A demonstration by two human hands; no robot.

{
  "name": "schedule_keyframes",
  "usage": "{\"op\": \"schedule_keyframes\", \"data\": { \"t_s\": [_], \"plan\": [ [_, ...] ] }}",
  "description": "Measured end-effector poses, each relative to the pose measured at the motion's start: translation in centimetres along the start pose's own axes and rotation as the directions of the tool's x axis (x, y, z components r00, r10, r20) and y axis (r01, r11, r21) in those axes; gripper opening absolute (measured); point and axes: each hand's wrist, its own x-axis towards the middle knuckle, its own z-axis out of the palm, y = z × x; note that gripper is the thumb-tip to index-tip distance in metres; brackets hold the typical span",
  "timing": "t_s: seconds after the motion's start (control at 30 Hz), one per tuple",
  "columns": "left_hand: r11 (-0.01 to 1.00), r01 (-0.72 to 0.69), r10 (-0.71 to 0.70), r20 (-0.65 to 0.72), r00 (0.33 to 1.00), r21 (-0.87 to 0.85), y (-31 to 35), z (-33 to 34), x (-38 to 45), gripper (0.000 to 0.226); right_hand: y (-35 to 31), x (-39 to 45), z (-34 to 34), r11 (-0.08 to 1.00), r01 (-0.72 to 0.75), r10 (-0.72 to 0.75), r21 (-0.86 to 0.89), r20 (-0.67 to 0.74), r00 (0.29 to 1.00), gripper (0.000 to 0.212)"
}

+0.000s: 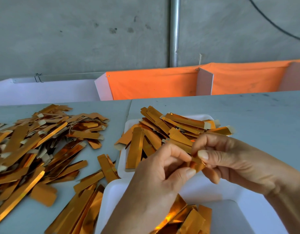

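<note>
Both hands, left (164,173) and right (230,159), pinch one gold strip (195,163) between fingertips above a white tray (122,159) on the counter (247,115)

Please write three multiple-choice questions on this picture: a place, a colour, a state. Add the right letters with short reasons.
1. Where is the big loose heap of strips? A) on the table B) on a chair C) on the floor
2. The cloth behind the table is: A) blue B) orange C) green
3. The left hand and right hand: A) lie flat B) pinch one strip together C) hang idle
Answers: 1 A, it spreads over the grey tabletop; 2 B, plainly orange; 3 B, both thumbs press the same strip.
</note>
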Motion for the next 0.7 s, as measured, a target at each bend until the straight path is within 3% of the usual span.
{"op": "schedule_keyframes", "data": {
  "t_s": [0.1,0.13,0.2,0.23,0.27,0.3,0.37,0.47,0.53,0.7],
  "plan": [
    [0.988,0.115,-0.121,0.05,0.991,0.108,-0.2,0.4,0.0,0.015,-0.1,-0.1,-0.4,0.99,-0.032,-0.003,-0.138,-0.25,0.968,0.017],
    [0.975,0.153,-0.166,0.076,0.983,0.161,-0.3,0.6,0.0,0.02,0.0,0.0,-0.8,0.984,-0.013,-0.059,-0.175,-0.398,0.916,0.012],
    [0.938,0.213,-0.25,0.105,0.963,0.273,-0.5,1.0,0.0,0.03,0.4,0.3,-1.7,0.951,-0.035,-0.181,-0.308,-0.644,0.743,0.011],
    [0.914,0.227,-0.271,0.089,0.959,0.335,-0.6,1.1,0.0,0.033,0.7,0.5,-2.0,0.881,-0.127,-0.264,-0.455,-0.696,0.668,0.014],
    [0.895,0.232,-0.274,0.058,0.96,0.38,-0.8,1.0,0.1,0.033,1.1,0.7,-2.1,0.762,-0.247,-0.337,-0.599,-0.692,0.639,0.016],
    [0.886,0.232,-0.263,0.025,0.964,0.401,-0.9,0.9,0.1,0.031,1.4,1.1,-1.9,0.633,-0.329,-0.382,-0.7,-0.653,0.654,0.017],
    [0.882,0.219,-0.224,-0.037,0.974,0.417,-1.0,0.8,0.2,0.021,2.2,1.7,-1.2,0.464,-0.359,-0.381,-0.81,-0.549,0.744,0.019],
    [0.866,0.214,-0.191,-0.096,0.977,0.452,-1.2,0.7,0.1,0.011,3.5,2.9,-0.2,0.36,-0.334,-0.258,-0.871,-0.437,0.862,0.015],
    [0.843,0.201,-0.172,-0.103,0.98,0.499,-1.4,0.9,0.2,0.012,4.1,3.4,-0.2,0.341,-0.379,-0.218,-0.86,-0.465,0.858,0.015],
    [0.82,0.18,-0.156,-0.091,0.984,0.543,-1.3,1.3,0.4,0.016,4.5,4.2,-0.9,0.318,-0.49,-0.275,-0.811,-0.574,0.771,0.011]
  ]
}}
